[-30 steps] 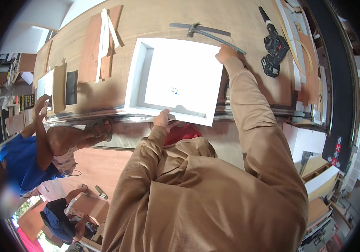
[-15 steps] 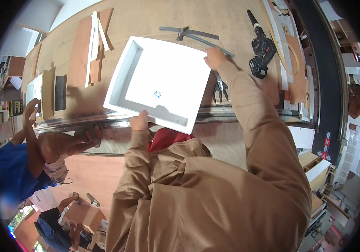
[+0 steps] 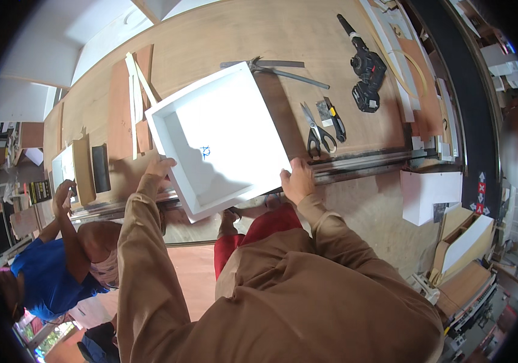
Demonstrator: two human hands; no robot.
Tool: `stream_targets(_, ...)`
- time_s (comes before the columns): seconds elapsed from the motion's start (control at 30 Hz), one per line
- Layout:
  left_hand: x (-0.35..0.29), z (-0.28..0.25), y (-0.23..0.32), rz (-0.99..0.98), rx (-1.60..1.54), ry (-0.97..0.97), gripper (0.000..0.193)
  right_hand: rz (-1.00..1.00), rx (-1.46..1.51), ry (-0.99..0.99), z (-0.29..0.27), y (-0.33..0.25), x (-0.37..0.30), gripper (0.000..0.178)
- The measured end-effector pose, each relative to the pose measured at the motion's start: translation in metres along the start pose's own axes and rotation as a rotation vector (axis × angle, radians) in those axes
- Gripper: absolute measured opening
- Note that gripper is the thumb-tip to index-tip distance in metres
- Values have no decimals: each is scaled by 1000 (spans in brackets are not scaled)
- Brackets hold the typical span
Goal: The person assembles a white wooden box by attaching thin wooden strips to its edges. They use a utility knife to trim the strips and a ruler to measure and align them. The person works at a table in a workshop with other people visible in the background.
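A shallow white open-topped box (image 3: 234, 130), like a drawer, is tilted above the near edge of the workbench, its open side facing me. A small blue handwritten mark shows on its inner bottom. My left hand (image 3: 160, 168) is closed on its left wall, thumb over the rim. Around the near right corner my right hand (image 3: 297, 179) is closed as well. To the right of the box lie black-handled scissors (image 3: 316, 133) and a utility knife (image 3: 335, 121). Beyond it a hammer (image 3: 295, 76) lies by a dark flat strip (image 3: 289, 63), its head partly hidden by the box.
A black cordless blower (image 3: 366, 71) lies at the right of the wooden workbench (image 3: 204, 36). White strips (image 3: 133, 109) rest on a brown board at the left. A co-worker in a blue shirt (image 3: 59, 272) sits at the near left, hands by a small box (image 3: 82, 172). A metal rail (image 3: 361, 164) runs along the bench edge.
The white box has turned clockwise and come nearer. My left hand is now at its left wall instead of its near edge; my right hand has come from the far right corner to the near right.
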State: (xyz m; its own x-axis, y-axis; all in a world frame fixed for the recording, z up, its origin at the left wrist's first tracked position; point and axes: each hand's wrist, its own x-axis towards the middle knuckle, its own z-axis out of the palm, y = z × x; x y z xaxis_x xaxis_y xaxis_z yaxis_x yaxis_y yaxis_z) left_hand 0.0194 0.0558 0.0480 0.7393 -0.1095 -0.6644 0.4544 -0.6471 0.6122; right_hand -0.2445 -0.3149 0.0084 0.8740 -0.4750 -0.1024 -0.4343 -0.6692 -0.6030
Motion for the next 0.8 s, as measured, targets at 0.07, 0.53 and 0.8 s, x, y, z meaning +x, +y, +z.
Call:
stream_targets(0.07,18,3,11,43,111,-31,40,45,13,45,7,1,-11,28)
stream_targets(0.53,57,12,-27,92,-70,-99,43,-11,129,-83,-4,23,17,23)
stream_targets(0.8,-175,54,-150,-8,-532,368,33,-298,-192,180,0,47,313,31)
